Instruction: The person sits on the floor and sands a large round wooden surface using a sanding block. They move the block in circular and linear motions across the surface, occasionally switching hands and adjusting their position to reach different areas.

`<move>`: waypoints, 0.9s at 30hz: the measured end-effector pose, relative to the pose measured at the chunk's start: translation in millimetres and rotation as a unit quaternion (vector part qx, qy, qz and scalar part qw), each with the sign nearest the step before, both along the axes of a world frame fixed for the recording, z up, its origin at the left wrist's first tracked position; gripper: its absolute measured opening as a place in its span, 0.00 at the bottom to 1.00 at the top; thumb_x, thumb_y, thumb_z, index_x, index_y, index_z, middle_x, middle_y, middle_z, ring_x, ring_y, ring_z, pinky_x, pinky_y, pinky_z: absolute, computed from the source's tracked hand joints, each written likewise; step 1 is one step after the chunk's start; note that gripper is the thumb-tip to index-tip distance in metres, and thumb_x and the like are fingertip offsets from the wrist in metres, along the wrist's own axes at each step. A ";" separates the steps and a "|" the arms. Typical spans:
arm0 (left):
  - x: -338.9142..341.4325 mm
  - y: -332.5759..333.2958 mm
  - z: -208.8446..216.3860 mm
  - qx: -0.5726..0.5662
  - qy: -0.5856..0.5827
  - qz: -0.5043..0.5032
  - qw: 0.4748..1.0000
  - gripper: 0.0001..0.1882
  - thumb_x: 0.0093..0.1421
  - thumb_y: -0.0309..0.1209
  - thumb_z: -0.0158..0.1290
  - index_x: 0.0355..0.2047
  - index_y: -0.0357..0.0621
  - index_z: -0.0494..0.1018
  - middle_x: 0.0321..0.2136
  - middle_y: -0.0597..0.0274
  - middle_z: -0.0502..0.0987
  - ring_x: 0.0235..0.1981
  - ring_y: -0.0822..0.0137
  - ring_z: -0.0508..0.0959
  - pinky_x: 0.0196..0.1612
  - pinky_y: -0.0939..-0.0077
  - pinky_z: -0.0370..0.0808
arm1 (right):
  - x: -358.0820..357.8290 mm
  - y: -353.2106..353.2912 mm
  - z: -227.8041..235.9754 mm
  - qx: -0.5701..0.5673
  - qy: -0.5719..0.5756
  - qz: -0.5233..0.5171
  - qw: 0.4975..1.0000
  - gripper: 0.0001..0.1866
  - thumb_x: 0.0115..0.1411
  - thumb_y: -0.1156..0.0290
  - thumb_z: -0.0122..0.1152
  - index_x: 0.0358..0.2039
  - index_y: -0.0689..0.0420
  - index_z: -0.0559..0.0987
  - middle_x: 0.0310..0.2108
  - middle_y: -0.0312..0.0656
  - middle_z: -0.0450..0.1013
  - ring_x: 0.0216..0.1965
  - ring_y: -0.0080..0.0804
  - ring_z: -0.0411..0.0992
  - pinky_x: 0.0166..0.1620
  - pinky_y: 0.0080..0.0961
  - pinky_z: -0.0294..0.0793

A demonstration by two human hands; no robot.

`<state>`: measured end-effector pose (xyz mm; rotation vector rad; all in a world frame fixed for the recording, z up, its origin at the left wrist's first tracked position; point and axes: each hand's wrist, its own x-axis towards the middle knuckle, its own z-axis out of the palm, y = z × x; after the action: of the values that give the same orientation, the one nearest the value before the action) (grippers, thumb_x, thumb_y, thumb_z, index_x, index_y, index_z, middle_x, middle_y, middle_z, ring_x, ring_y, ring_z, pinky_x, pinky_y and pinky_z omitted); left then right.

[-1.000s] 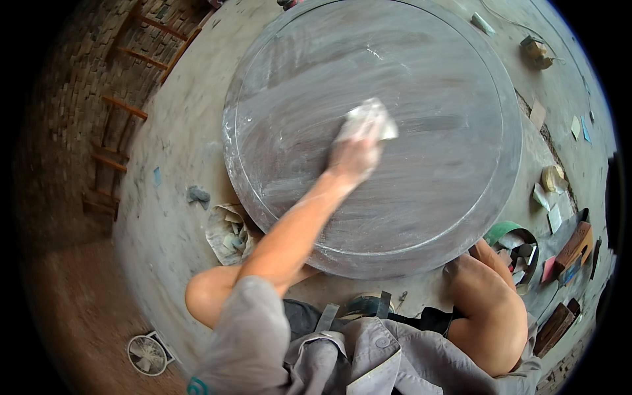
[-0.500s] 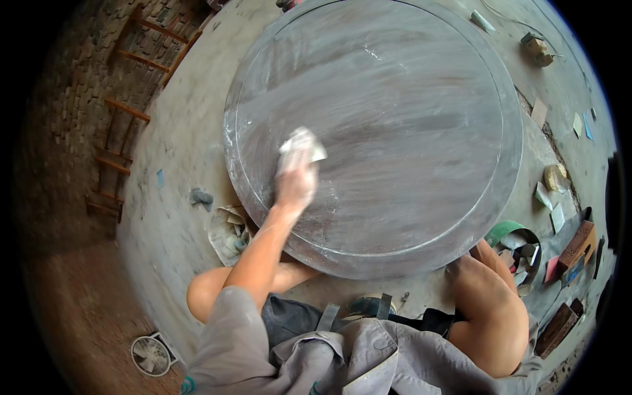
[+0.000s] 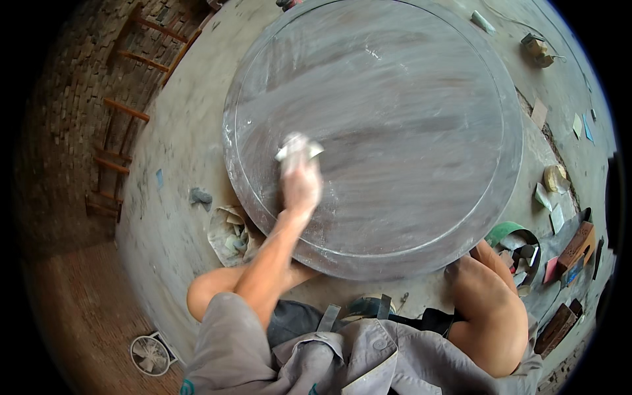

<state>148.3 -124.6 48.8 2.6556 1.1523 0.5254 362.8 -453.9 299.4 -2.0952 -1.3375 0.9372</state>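
Out on the left it's rough brickwork (image 3: 82, 112), dim and brown, with slim wooden frames (image 3: 127, 109) ranged along the edge, rungs and all! The pale grey floor (image 3: 158, 263) sweeps round, smudged and scuffed, a dark crack (image 3: 550, 141) cutting through on the right, and there at lower left a round white fan (image 3: 149, 355) stands over reddish-brown ground (image 3: 76, 296), the light soft, brightest on the grey.

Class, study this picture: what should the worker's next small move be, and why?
Probably slide the left hand, with its pale pad, a little leftward across the round dark board. The pad is over the board's left part, and white flecks show along the left rim, so a short stroke that way seems sensible.
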 end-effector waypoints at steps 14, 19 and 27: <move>76.9 -42.6 4.7 -0.014 -0.027 -0.111 0.993 0.30 0.65 0.25 0.53 0.66 0.33 0.61 0.67 0.38 0.61 0.70 0.46 0.59 0.74 0.56 0.53 | -3.5 1.1 -3.6 0.000 0.003 0.017 1.000 0.26 0.61 0.70 0.52 0.60 0.62 0.72 0.54 0.48 0.74 0.54 0.41 0.70 0.56 0.33 0.70; 34.9 -17.1 11.0 -0.004 0.025 -0.208 0.978 0.29 0.62 0.21 0.52 0.64 0.29 0.63 0.65 0.38 0.64 0.70 0.49 0.62 0.74 0.55 0.56 | -1.9 -4.1 -4.0 0.000 0.002 0.010 1.000 0.26 0.62 0.69 0.52 0.61 0.62 0.72 0.54 0.47 0.74 0.54 0.40 0.71 0.56 0.32 0.71; 149.0 -84.0 7.9 -0.018 -0.084 -0.186 0.979 0.27 0.61 0.21 0.50 0.62 0.30 0.67 0.64 0.36 0.66 0.68 0.44 0.63 0.72 0.52 0.58 | -3.0 -3.4 -7.8 -0.001 0.010 0.017 1.000 0.26 0.64 0.67 0.52 0.61 0.62 0.72 0.54 0.47 0.75 0.53 0.38 0.71 0.55 0.32 0.71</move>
<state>297.3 -208.6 56.7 2.6436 0.5913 0.6321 359.8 -457.4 291.6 -2.0644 -1.3677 0.9714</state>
